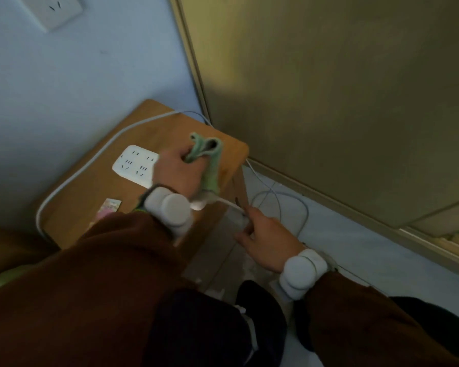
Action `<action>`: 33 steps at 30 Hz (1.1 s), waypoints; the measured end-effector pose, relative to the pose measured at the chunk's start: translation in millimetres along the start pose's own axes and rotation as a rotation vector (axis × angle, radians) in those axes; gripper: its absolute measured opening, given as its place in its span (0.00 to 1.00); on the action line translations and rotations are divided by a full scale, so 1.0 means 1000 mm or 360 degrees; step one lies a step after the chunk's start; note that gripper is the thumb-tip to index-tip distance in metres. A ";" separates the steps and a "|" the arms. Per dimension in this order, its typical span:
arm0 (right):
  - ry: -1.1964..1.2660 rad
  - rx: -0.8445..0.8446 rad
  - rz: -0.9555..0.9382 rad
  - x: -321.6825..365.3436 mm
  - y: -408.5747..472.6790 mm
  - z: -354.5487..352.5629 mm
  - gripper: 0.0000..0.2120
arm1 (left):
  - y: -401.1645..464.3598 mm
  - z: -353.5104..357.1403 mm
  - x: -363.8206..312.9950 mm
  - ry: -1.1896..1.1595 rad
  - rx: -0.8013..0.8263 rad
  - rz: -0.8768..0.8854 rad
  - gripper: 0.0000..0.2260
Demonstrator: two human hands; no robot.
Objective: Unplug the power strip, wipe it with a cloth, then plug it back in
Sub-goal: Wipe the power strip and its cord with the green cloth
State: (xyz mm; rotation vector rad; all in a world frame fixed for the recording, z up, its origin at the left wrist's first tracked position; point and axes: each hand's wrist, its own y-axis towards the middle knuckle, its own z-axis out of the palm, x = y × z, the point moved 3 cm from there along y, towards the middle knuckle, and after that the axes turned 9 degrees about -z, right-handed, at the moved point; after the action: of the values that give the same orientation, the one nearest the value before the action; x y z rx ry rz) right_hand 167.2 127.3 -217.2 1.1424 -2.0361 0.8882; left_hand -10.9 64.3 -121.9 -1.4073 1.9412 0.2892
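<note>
Bunched in the closed left hand [175, 172], the green cloth [207, 160] sits over the near end of the white power strip [134, 165], which lies flat on the small wooden table [90, 207] by the wall, probably so the hand can wipe and steady it at once. Its thick grey cord [90, 160] loops along the table's far edge. Further right, the right hand [265, 239] pinches a thin white cable [231, 205] at the table's edge, seemingly to keep it out of the way.

Power strip [134, 165] on table [90, 207], wall socket [52, 9] above
</note>
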 end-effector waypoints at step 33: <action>-0.0121 0.0179 -0.0069 0.022 -0.003 -0.010 0.21 | -0.036 0.042 0.003 -0.0505 0.0482 -0.0215 0.10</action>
State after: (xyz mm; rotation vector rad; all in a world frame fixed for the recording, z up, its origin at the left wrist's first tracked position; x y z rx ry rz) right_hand 162.6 123.3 -193.4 1.2944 -2.0353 0.9613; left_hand 38.3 72.0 -146.6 -1.2049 1.5509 0.1372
